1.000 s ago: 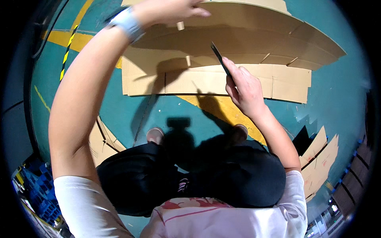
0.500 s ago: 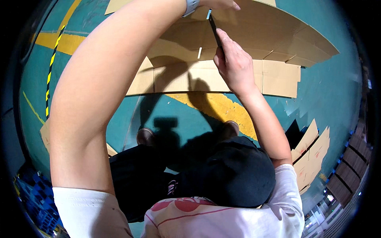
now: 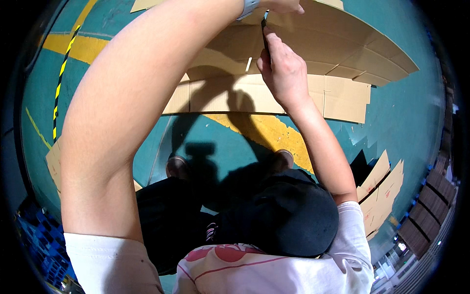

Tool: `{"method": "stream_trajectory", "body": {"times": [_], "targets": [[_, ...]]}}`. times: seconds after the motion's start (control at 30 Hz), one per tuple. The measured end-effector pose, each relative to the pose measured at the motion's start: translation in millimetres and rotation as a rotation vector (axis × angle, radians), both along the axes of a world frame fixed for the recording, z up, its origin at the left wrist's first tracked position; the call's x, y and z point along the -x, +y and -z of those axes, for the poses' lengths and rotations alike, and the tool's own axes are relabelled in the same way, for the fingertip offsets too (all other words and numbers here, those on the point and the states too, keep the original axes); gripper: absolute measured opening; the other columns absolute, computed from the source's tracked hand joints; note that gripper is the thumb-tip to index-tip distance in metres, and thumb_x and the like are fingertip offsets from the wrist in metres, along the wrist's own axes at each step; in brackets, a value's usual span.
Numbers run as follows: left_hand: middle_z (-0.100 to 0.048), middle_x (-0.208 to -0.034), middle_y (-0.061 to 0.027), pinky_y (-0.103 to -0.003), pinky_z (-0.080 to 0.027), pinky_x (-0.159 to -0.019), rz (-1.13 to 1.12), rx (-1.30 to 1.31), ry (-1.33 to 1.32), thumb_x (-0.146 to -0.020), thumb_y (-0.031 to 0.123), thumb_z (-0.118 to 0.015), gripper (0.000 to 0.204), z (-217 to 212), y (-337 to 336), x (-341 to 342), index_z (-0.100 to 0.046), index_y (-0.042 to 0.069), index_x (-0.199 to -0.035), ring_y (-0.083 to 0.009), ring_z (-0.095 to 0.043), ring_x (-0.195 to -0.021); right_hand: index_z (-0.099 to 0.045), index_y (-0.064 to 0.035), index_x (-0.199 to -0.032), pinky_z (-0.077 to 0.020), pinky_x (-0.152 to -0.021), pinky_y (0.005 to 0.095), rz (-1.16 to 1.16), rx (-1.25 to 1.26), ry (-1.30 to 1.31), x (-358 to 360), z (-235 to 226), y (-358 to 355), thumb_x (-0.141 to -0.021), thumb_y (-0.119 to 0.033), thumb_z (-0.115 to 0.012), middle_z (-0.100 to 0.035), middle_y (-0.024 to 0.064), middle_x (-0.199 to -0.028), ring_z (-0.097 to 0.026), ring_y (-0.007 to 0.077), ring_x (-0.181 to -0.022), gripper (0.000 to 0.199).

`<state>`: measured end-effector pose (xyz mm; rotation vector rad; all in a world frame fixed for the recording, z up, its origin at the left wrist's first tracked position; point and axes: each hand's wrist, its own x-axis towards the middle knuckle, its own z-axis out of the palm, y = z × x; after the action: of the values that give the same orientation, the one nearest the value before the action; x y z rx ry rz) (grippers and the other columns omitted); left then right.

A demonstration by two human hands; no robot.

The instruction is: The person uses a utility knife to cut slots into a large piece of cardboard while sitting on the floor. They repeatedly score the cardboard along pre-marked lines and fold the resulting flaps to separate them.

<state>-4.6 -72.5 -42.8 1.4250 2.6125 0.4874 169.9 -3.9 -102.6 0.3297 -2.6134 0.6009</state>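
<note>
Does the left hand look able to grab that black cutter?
Probably yes: the left hand appears close to the cutter, with nothing visible between them, though the right hand grips it.

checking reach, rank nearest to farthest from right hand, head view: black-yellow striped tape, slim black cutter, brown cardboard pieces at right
1. Slim black cutter, in right hand
2. Brown cardboard pieces, lower right
3. Black-yellow striped tape, left

Cardboard (image 3: 323, 41) on the floor (image 3: 235, 139)
</note>
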Motion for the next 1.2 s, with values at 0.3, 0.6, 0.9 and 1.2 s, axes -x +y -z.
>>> {"method": "stream_trajectory", "body": {"times": [0.3,0.6,0.9,1.2], "targets": [[-0.067,-0.082,-0.0232,-0.045,-0.052,-0.072,-0.01,-0.007,-0.018,-0.081,0.03,-0.072,0.032,1.1,0.1,1.1,-0.07,-0.001,-0.088,-0.039,-0.067,-0.079,-0.05,0.0012,-0.126,-0.0524,-0.063,0.039,-0.028,0.007,-0.015,-14.9,8.2,-3.6,-0.079,0.001,-0.062,-0.062,0.0161,-0.083,-0.064,0.0299,-0.073,0.047],[-0.067,-0.082,-0.0234,-0.045,-0.052,-0.072,-0.003,0.019,-0.023,-0.08,0.031,-0.072,0.034,-1.8,1.5,1.2,-0.071,-0.002,-0.088,-0.0384,-0.067,-0.079,-0.05,0.0008,-0.127,-0.0525,-0.061,0.0367,-0.02,-0.028,0.017,-28.0,0.6,9.5,-0.073,-0.004,-0.066,-0.06,0.0111,-0.077,-0.062,0.0246,-0.071,0.056],[-0.067,-0.082,-0.0233,-0.044,-0.052,-0.072,0.01,0.03,-0.044,-0.081,0.029,-0.07,0.031,-5.4,-0.4,-0.7,-0.071,-0.002,-0.087,-0.0374,-0.067,-0.078,-0.052,0.0011,-0.124,-0.0527,-0.063,0.0374,-0.048,-0.082,0.039,-10.6,-6.6,13.1,-0.074,-0.006,-0.066,-0.062,0.0111,-0.081,-0.063,0.0257,-0.074,0.053],[-0.068,-0.082,-0.0233,-0.044,-0.052,-0.071,-0.012,0.031,-0.014,-0.081,0.029,-0.07,0.032,-2.3,2.9,-2.4,-0.071,-0.002,-0.087,-0.0373,-0.067,-0.077,-0.054,-0.0039,-0.123,-0.0519,-0.061,0.0379,-0.034,-0.078,0.061,-0.1,-6.3,13.2,-0.079,0.001,-0.062,-0.061,0.0139,-0.077,-0.063,0.029,-0.069,0.045]]}}
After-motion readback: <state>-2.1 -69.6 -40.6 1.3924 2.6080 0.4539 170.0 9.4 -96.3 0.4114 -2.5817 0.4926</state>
